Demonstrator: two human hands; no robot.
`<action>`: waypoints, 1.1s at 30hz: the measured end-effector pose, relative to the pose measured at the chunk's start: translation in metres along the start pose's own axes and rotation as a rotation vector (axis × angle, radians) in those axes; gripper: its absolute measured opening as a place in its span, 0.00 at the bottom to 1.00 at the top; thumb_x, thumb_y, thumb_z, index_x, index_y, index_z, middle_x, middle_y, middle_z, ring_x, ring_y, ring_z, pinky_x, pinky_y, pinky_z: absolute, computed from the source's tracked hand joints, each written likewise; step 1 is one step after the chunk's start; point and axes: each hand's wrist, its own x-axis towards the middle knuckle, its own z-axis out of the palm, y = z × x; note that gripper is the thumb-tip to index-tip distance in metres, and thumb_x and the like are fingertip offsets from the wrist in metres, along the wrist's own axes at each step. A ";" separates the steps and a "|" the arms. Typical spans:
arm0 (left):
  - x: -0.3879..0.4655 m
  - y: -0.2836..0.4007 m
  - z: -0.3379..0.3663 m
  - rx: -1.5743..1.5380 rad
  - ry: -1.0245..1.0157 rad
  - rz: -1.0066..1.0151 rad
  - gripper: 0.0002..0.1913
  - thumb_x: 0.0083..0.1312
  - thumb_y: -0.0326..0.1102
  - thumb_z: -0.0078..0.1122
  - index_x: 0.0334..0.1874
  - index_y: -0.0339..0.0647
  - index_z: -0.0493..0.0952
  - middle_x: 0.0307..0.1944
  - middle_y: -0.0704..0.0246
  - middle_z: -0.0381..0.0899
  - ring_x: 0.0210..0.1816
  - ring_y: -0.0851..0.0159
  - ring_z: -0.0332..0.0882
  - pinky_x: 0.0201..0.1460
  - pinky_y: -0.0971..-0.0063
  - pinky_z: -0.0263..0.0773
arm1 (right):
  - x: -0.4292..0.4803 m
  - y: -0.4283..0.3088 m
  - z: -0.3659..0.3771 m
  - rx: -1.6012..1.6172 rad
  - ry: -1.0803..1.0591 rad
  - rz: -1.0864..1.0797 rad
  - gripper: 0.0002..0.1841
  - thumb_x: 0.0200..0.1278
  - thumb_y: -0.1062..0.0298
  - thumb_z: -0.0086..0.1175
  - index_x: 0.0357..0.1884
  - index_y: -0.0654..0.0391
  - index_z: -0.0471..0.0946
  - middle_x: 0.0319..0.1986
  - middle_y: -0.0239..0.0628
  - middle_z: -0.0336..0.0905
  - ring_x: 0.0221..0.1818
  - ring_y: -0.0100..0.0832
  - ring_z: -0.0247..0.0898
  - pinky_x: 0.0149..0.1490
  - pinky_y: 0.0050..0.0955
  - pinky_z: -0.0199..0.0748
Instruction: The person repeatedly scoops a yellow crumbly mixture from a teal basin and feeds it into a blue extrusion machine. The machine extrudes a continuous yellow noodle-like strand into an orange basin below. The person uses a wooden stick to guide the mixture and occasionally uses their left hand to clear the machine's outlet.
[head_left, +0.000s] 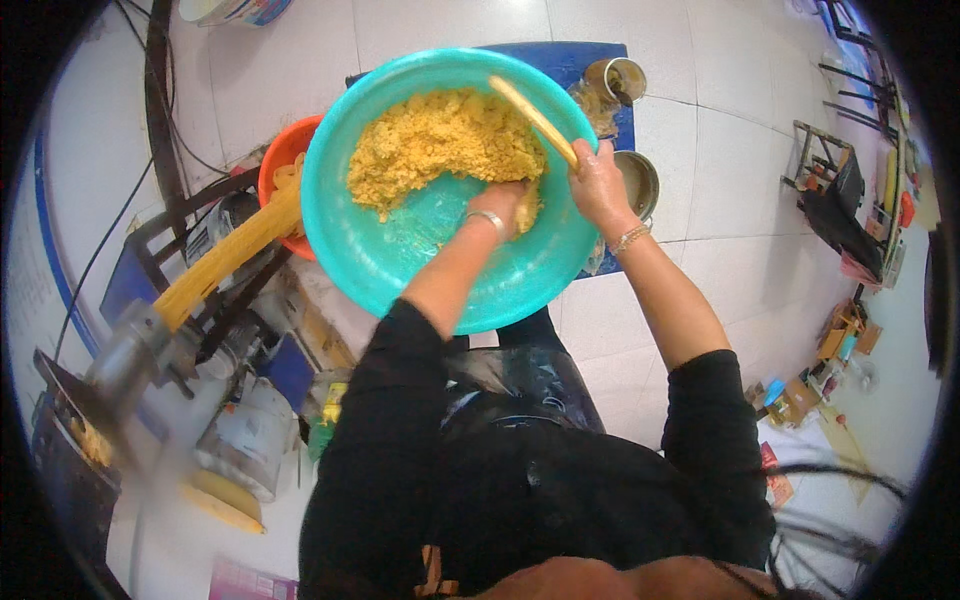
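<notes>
A wide turquoise plastic basin (442, 292) is in front of me. Crumbly yellow dough (450, 142) lies in a curved heap along its far side. My left hand (501, 208), with a bracelet at the wrist, reaches into the right end of the heap; its fingers are partly hidden by the dough. At the basin's right rim, my right hand (600, 184) grips a wooden stick (534, 120), which slants up and left over the dough. Whether the right hand also touches the rim is hard to tell.
At left, a metal extruder (131, 352) feeds a thick bundle of yellow noodles (232, 255) towards an orange basin (279, 161). A blue board (555, 60) under the turquoise basin carries an open can (616, 81) and a metal pot (637, 184). A black chair (840, 210) stands far right.
</notes>
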 end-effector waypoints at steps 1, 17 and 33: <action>-0.021 -0.013 -0.001 -0.039 0.043 0.037 0.23 0.62 0.33 0.59 0.61 0.50 0.71 0.56 0.52 0.72 0.55 0.46 0.75 0.56 0.57 0.75 | -0.002 0.000 0.001 0.000 -0.014 0.010 0.12 0.60 0.73 0.54 0.46 0.51 0.69 0.41 0.55 0.65 0.37 0.62 0.72 0.42 0.53 0.73; 0.006 0.033 0.022 -0.206 0.169 -0.225 0.28 0.62 0.36 0.59 0.66 0.48 0.65 0.59 0.56 0.72 0.58 0.49 0.75 0.55 0.56 0.75 | 0.003 -0.007 0.002 -0.069 0.023 -0.030 0.11 0.58 0.76 0.50 0.43 0.54 0.70 0.36 0.60 0.64 0.31 0.61 0.72 0.35 0.53 0.74; 0.013 0.032 -0.025 -0.075 -0.283 -0.178 0.27 0.66 0.46 0.53 0.67 0.50 0.67 0.66 0.61 0.70 0.62 0.52 0.73 0.62 0.58 0.70 | -0.022 -0.011 0.025 -0.075 0.058 0.144 0.17 0.55 0.75 0.54 0.48 0.52 0.73 0.43 0.58 0.65 0.41 0.62 0.72 0.47 0.52 0.75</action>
